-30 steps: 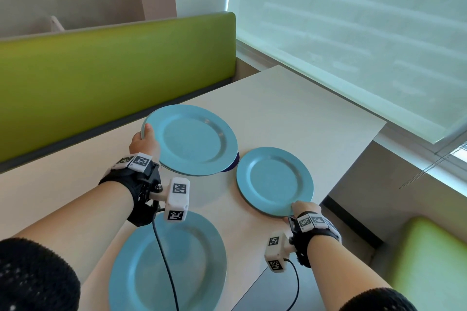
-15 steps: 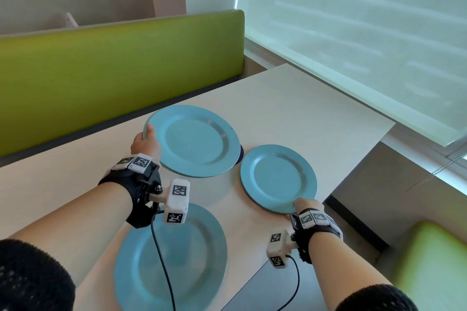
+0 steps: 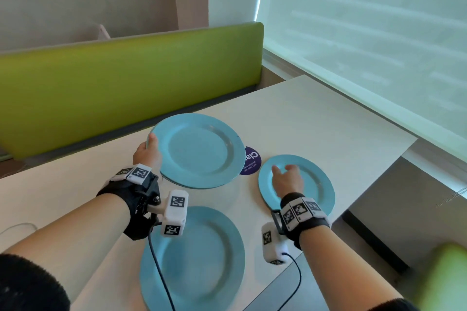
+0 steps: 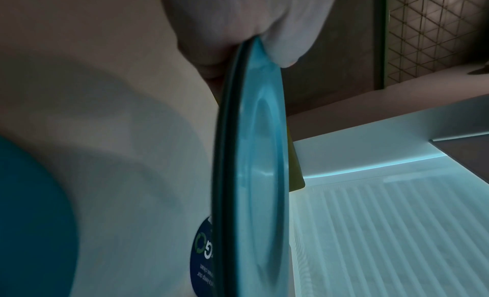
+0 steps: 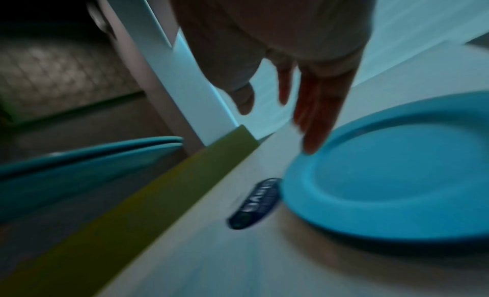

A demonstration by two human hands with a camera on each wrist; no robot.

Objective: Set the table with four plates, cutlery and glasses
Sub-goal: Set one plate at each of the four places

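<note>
Pale tabletop [image 3: 316, 118] runs beside a lime-green bench back [image 3: 126, 76] at ten to twelve o'clock and a shaded window [image 3: 366, 33] from one to three o'clock.

At the centre of the head view, the left hand [image 3: 146, 154] pinches the nine o'clock rim of a stack of two blue plates [image 3: 199, 151]: the thumb [image 4: 285, 38] lies on the upper face and the other fingers are curled beneath. The left wrist view shows two rims [image 4: 225, 155], one against the other. The stack is lifted clear of the table and tilted, its held edge higher and its face turned toward five o'clock. Being round, it has no long axis.

A purple round sticker [image 3: 251, 161] shows on the table just past the stack's three o'clock edge.

A smaller-looking blue plate [image 3: 318, 184] lies flat at four o'clock, near the table's edge. The right hand [image 3: 288, 179] is above it with fingers [image 5: 317, 117] straight and loosely spread, holding nothing. Its fingertips point toward eleven o'clock, near the plate's far rim; whether they touch it cannot be told.

Another blue plate [image 3: 209, 260] lies flat at six o'clock, partly behind the left wrist's camera mount [image 3: 175, 212].
</note>
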